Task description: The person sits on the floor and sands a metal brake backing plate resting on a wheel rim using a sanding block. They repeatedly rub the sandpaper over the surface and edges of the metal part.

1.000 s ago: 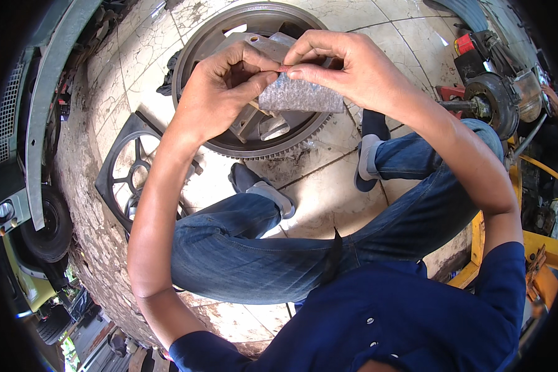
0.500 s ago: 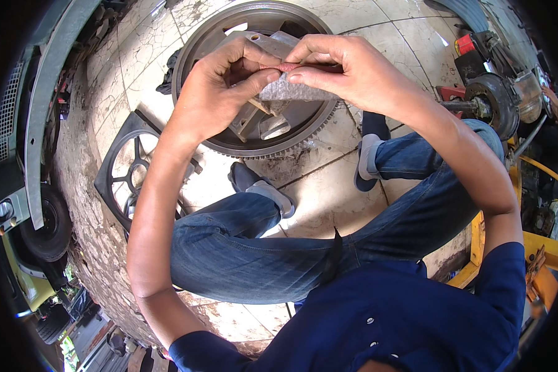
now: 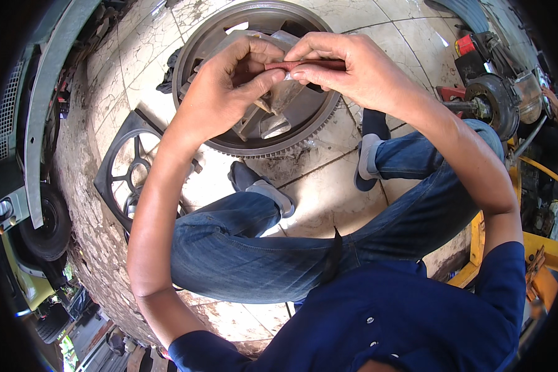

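Note:
Both hands are raised over a large round toothed flywheel (image 3: 260,149) on the floor. Between them is a folded reddish sheet that looks like sandpaper (image 3: 285,65). My left hand (image 3: 220,84) pinches its left end between thumb and fingers. The right end is gripped by my right hand (image 3: 353,65), thumb below and fingers above, partly covering it. Under the hands a dull metal piece (image 3: 285,96) sits within the flywheel's ring, partly hidden by my fingers.
A black spoked plastic frame (image 3: 108,170) lies left of the flywheel. At the right stand a hub with a dark drum (image 3: 499,102) and a yellow metal frame (image 3: 477,248). A vehicle's tyre (image 3: 46,220) shows at the far left. My legs (image 3: 242,254) are spread below the flywheel.
The sheet's grey flap that hung below my fingers no longer shows. A longer reddish strip now shows between my hands, which stay in nearly the same place.

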Demonstrator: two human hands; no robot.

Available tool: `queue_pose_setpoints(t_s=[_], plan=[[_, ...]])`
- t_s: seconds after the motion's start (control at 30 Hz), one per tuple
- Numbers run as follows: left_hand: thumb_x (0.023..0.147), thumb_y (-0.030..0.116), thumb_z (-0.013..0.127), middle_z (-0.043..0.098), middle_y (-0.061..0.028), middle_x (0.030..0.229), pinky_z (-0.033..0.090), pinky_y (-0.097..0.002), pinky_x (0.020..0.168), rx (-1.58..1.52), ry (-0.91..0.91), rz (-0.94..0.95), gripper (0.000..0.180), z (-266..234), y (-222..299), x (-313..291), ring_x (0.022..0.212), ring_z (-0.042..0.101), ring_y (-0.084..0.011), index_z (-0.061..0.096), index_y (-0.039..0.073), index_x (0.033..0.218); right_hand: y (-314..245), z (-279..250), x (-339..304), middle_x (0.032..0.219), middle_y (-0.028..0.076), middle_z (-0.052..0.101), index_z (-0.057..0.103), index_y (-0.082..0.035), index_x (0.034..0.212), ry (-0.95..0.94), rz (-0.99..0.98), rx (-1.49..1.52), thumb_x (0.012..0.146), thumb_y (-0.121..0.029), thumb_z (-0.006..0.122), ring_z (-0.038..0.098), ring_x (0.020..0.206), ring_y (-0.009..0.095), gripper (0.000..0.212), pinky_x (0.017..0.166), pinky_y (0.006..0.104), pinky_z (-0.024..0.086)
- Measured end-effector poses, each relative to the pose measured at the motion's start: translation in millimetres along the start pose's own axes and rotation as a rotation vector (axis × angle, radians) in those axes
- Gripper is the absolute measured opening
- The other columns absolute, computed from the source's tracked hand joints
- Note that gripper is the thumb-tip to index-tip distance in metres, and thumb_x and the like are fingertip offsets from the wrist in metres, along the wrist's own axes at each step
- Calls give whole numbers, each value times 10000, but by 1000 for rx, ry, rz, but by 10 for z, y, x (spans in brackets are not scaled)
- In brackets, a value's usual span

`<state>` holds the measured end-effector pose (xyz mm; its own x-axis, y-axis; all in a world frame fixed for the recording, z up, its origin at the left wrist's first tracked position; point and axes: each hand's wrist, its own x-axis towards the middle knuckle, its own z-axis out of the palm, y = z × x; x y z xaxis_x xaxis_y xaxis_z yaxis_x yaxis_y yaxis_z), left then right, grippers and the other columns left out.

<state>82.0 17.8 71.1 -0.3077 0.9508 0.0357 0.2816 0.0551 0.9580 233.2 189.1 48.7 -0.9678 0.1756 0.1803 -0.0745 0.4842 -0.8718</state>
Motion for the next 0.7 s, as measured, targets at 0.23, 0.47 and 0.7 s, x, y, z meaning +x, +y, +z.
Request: queue_pose_setpoints(t_s=[0.23, 0.47, 0.7], plan=[[953, -9, 642, 682, -55, 1011, 531, -287, 919, 302, 3, 33, 133, -92, -112, -8, 972, 654, -121, 630, -10, 1086, -58, -61, 24, 920, 79, 753, 684, -107, 1163, -23, 39, -91, 923, -216, 723, 710, 852, 179, 267, 771, 328, 535], [884, 1, 721, 657, -50, 1055, 515, -317, 959, 515, 102, 290, 235, -111, -52, 45, 991, 648, -137, 637, 16, 1103, -74, -274, 58, 1048, 66, 732, 678, -41, 1177, -49, 86, 25, 933, -158, 707, 688, 975, 147, 271, 899, 285, 531], [856, 25, 732, 652, -78, 913, 527, -330, 857, 332, 131, 249, 380, -27, -157, 56, 899, 655, -197, 617, 27, 1219, -477, -451, 143, 1114, 107, 726, 701, -42, 1153, -84, -83, -446, 932, -168, 722, 692, 1001, 210, 255, 859, 334, 538]])
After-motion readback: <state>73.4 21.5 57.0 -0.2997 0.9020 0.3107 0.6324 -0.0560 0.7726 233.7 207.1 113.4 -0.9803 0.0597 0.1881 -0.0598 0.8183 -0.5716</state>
